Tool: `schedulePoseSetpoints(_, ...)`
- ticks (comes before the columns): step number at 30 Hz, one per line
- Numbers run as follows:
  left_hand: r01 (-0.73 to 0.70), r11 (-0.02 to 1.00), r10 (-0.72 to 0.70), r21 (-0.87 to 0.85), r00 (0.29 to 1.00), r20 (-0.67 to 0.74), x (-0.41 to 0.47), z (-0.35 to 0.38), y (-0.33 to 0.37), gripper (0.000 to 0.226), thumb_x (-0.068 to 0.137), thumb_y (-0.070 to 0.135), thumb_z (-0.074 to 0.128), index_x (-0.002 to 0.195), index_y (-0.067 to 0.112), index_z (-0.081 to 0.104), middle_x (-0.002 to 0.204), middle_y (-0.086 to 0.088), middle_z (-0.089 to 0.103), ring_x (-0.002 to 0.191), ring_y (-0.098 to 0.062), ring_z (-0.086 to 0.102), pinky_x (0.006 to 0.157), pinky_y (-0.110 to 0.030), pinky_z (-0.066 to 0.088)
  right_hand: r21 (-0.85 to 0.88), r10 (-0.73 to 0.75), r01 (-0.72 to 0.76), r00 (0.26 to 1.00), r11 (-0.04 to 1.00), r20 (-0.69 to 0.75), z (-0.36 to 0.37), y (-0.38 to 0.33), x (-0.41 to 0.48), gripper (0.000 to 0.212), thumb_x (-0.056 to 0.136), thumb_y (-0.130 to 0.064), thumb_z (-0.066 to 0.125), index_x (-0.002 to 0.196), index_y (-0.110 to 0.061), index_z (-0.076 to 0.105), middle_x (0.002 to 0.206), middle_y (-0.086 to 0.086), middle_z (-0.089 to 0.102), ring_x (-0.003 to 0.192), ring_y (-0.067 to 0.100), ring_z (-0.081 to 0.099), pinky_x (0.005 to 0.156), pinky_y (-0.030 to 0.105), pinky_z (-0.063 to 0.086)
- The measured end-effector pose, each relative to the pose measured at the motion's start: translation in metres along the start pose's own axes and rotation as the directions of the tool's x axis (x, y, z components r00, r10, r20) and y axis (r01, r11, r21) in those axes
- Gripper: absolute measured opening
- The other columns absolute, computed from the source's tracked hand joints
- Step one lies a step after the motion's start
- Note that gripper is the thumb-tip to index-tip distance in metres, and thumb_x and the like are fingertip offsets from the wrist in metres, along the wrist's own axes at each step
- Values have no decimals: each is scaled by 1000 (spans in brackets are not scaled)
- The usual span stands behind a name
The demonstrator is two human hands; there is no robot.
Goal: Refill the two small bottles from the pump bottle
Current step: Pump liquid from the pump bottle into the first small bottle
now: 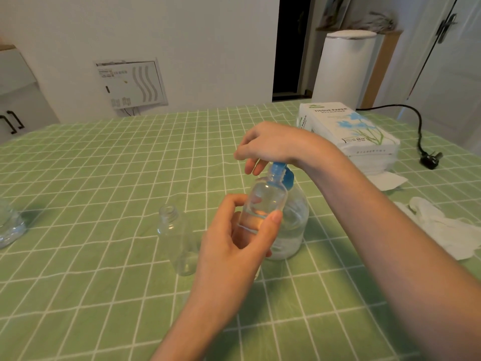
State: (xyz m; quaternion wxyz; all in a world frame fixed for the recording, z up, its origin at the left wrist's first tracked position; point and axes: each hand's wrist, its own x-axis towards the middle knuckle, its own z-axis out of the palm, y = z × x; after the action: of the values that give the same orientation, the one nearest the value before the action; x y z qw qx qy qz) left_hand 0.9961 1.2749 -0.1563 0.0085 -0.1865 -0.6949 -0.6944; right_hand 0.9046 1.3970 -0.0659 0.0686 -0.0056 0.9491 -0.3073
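Set the mouth of the small bottle (263,204) squarely under the spout of the blue pump head (283,174) and press in slow, full strokes, so nothing runs down the outside. Your left hand (234,238) pinches that bottle between thumb and curled fingers, lifted and slightly tilted, at 9 o'clock of the pump bottle (294,225). Your right hand (270,144) arches over the pump with the wrist bent, the heel seemingly on the head, the fingers hanging loosely bent and gripping nothing. The second small bottle (174,235) stands uncapped on the table (104,178), further toward 9 o'clock.
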Motion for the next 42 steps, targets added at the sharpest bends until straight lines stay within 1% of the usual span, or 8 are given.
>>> schedulePoseSetpoints(5,1,1000,-1,8,1000,-6,0,0,0,20,73,43,65,87,29,59,73,1,69,66,-18,66,55,-22,53,-74,-6,7,1000,997,9,0,0,0,36,91,-30,52,115,-6,62,102,9,71,103,27,65,93,42,49)
schedulePoseSetpoints(11,-4,999,5,45,1000,-11,-2,-1,-2,32,67,53,64,88,29,59,75,-4,68,70,-25,66,57,-33,55,-86,26,-24,999,996,27,6,4,1,37,91,-31,51,118,-6,60,108,11,68,102,28,64,90,40,49)
schedulePoseSetpoints(14,3,1000,-3,30,1000,-14,-1,0,-2,24,72,46,67,88,29,59,74,-1,69,68,-22,66,55,-25,54,-58,16,-15,1000,998,13,5,4,1,35,91,-31,52,115,-6,61,104,11,70,102,28,65,88,39,50)
schedulePoseSetpoints(21,-5,1000,5,18,1000,-12,0,0,1,21,73,45,65,88,31,59,73,1,69,69,-22,66,57,-26,54,-53,-3,4,1000,999,13,-2,-1,2,33,91,-28,54,113,-6,62,88,4,70,95,25,67,70,30,47)
schedulePoseSetpoints(24,1,1000,-1,15,1000,-16,0,1,0,19,73,43,64,87,30,59,72,0,69,64,-17,65,56,-24,54,-23,-3,4,1000,1000,10,0,0,1,31,91,-28,53,112,-6,62,80,-1,68,100,25,67,77,31,49)
schedulePoseSetpoints(29,21,999,-21,30,1000,-12,-2,0,-1,21,72,43,64,87,29,59,73,-2,70,58,-14,63,57,-29,55,-19,20,-20,1000,1000,24,5,5,2,32,91,-28,52,113,-7,61,93,4,72,101,26,66,86,36,50)
schedulePoseSetpoints(37,11,1000,-11,15,1000,3,0,0,-1,19,74,42,64,88,30,59,70,0,68,55,-7,59,54,-20,51,-22,-28,28,999,999,-23,1,2,2,29,90,-28,55,111,-10,62,85,4,70,84,21,66,66,27,45)
schedulePoseSetpoints(42,0,1000,0,4,1000,8,0,0,0,18,74,41,64,88,30,59,71,1,68,58,-8,61,55,-18,51,-15,-37,37,999,999,-17,0,1,3,28,90,-27,55,110,-10,62,79,-1,69,86,21,66,70,28,47)
